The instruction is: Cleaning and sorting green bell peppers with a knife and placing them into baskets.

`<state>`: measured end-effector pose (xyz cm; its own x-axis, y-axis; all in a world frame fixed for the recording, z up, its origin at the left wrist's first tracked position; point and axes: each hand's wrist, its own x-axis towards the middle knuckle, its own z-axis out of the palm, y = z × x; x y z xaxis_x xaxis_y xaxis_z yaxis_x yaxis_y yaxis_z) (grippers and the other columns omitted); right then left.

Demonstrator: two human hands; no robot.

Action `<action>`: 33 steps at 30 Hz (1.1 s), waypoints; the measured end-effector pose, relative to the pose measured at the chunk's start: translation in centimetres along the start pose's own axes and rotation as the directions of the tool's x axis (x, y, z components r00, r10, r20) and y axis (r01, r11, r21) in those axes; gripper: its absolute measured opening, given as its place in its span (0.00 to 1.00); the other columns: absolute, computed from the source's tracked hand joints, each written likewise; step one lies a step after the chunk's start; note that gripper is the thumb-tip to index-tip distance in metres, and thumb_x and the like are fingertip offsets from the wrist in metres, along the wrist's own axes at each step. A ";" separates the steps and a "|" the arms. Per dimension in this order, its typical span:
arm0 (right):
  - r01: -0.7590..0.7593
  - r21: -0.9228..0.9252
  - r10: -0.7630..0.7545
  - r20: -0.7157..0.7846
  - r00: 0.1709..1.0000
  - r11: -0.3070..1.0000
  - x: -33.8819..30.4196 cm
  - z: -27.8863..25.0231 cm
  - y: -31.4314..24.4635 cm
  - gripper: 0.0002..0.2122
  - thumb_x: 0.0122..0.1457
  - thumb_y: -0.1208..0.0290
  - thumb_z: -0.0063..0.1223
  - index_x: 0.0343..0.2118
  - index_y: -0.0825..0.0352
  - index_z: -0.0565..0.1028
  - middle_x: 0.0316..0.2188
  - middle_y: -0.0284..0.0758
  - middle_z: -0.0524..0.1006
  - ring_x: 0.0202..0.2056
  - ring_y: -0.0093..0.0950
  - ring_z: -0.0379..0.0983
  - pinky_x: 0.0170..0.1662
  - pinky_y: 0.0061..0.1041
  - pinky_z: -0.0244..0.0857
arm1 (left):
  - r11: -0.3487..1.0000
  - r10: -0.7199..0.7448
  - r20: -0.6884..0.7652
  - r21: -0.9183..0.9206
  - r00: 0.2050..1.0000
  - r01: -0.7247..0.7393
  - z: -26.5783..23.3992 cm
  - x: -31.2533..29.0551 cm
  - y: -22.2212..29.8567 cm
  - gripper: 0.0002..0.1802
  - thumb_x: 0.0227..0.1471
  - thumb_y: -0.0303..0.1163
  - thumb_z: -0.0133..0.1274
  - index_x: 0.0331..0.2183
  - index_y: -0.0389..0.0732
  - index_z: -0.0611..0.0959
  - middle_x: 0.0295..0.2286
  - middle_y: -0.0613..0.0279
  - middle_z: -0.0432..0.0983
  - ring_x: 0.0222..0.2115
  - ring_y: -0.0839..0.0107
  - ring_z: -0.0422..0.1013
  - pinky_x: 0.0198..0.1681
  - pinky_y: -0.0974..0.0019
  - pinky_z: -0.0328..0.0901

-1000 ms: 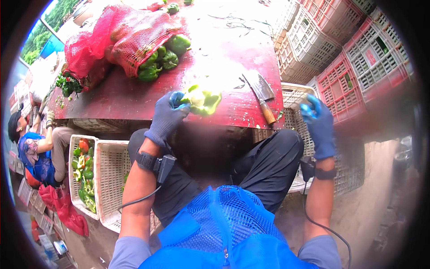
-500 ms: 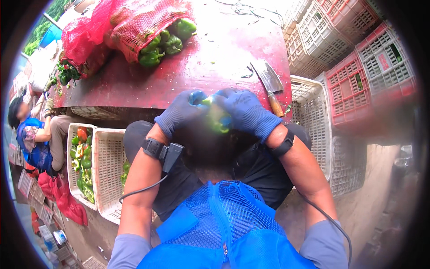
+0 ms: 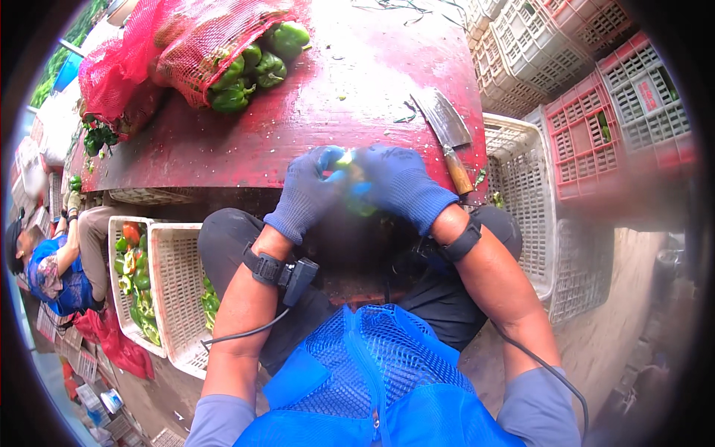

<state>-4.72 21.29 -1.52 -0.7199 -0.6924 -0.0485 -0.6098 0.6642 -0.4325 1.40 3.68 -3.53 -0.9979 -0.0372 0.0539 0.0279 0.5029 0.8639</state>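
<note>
My left hand (image 3: 305, 190) and my right hand (image 3: 406, 182), both in blue-grey knit gloves, meet over my lap at the table's near edge. Between them is a green bell pepper (image 3: 363, 206), gripped by the fingers of both. Blur and the gloves hide much of it, and a pale patch shows near its top. Just beyond my right hand a cleaver (image 3: 442, 119) with a wooden handle lies on the red table (image 3: 223, 160). A red mesh bag (image 3: 197, 59) sits at the far left of the table, with several green bell peppers (image 3: 269, 68) at its mouth.
Left of my knee stand a white crate (image 3: 173, 287) and another crate (image 3: 115, 298) holding cut peppers. A white crate (image 3: 538, 194) stands by my right knee, with stacked red and white crates (image 3: 588, 138) beyond. A co-worker (image 3: 63, 268) sits at far left, a gloved hand at a green pepper.
The view has shifted slightly, moving the mesh bag leftward in the picture. Both hands still grip the pepper, which shows less between them. The co-worker's posture has changed a little.
</note>
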 end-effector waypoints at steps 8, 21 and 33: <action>-0.148 0.197 0.137 0.068 0.988 0.969 0.5 1.2 0.0 0.15 0.50 0.61 0.57 0.37 0.66 0.76 0.33 0.49 0.79 0.39 0.48 0.76 0.45 0.44 0.69 | 0.986 0.111 -0.122 0.138 0.986 -0.094 1.0 -0.3 -0.2 0.14 0.47 0.22 0.58 0.40 0.36 0.82 0.35 0.58 0.80 0.36 0.71 0.76 0.44 0.66 0.70; -0.341 0.856 0.128 0.316 0.940 0.390 0.1 1.3 1.7 0.08 0.54 0.73 0.55 0.36 0.71 0.78 0.22 0.33 0.76 0.23 0.21 0.71 0.27 0.26 0.66 | 0.998 0.039 -0.042 -0.047 0.998 -0.041 0.2 -0.6 0.5 0.16 0.48 0.23 0.57 0.43 0.35 0.81 0.36 0.60 0.80 0.38 0.74 0.75 0.44 0.67 0.70; -0.220 0.966 0.208 0.189 0.960 0.138 -0.7 -1.7 3.2 0.08 0.57 0.70 0.59 0.37 0.66 0.77 0.27 0.31 0.77 0.23 0.21 0.75 0.27 0.21 0.71 | 0.924 -0.179 -0.051 -0.352 0.983 0.150 -0.6 -1.0 -0.4 0.16 0.51 0.23 0.57 0.44 0.32 0.80 0.35 0.63 0.79 0.35 0.78 0.73 0.40 0.70 0.70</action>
<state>-6.71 24.41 -1.39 -0.7549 -0.5798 -0.3065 0.3943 -0.0278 -0.9185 2.41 3.02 -3.63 -0.9824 -0.1704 -0.0760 -0.1029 0.1551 0.9825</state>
